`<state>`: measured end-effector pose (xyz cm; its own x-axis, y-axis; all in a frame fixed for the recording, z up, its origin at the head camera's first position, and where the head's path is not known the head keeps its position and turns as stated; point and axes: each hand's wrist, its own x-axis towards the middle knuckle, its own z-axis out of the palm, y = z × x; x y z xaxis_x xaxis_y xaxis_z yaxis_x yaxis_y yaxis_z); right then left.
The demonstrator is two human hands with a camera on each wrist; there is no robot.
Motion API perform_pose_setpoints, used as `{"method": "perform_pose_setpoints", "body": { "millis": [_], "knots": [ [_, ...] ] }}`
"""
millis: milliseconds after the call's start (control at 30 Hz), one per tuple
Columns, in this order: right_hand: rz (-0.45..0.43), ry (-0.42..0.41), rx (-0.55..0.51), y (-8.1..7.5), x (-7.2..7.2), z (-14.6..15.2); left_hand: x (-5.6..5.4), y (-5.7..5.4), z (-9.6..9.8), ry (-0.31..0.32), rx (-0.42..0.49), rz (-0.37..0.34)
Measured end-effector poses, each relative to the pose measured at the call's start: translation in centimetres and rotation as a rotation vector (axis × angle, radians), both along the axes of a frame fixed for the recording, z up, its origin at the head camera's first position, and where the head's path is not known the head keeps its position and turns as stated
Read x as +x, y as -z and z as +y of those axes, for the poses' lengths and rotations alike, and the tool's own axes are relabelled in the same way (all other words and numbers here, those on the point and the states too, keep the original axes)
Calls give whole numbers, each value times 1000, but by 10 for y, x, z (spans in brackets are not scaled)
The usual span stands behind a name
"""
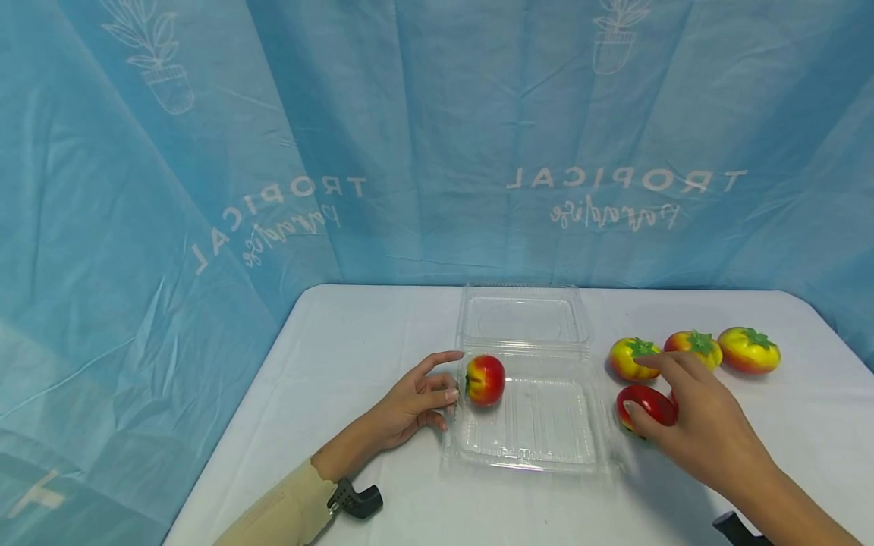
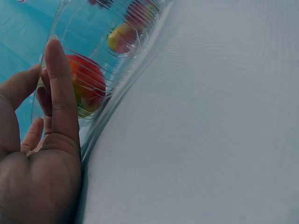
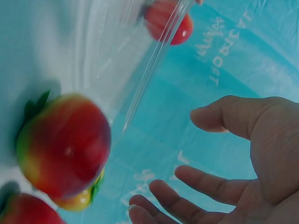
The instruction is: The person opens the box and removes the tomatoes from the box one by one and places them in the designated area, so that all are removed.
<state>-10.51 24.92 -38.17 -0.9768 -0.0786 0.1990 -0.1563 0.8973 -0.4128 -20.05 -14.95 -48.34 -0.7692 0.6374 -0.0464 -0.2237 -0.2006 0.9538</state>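
Note:
A clear plastic clamshell container [image 1: 526,453] lies with its lid [image 1: 522,315] folded back. One red-and-yellow fruit with a green leafy cap [image 1: 485,381] sits in its far left part. My left hand [image 1: 416,400] holds the container's left rim; the left wrist view has the thumb [image 2: 63,93] along the outside wall. On the right, my right hand [image 1: 706,425] is spread over a red fruit [image 1: 645,403]. In the right wrist view its fingers and thumb stand apart from the nearest red fruit [image 3: 70,144], with nothing between them. Another red fruit is mostly hidden behind this hand.
Three more yellow-and-red fruits stand behind my right hand: a left one [image 1: 627,359], a middle one [image 1: 691,345] and a right one [image 1: 747,353]. A white cloth [image 1: 382,318] covers the table, and a blue printed curtain [image 1: 437,152] hangs along its back and left.

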Motion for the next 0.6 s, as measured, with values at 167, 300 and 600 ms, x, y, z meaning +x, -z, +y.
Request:
{"method": "perform_pose_setpoints", "body": {
  "millis": [167,300,600],
  "knots": [
    [30,-38,-16,-2,1,-13,0,0,0,0,4,-4],
    [65,-71,-46,-2,0,-21,0,-1,0,1,3,-7],
    [63,-108,-59,-1,0,-41,2,-2,0,11,16,-8]
  ]
}}
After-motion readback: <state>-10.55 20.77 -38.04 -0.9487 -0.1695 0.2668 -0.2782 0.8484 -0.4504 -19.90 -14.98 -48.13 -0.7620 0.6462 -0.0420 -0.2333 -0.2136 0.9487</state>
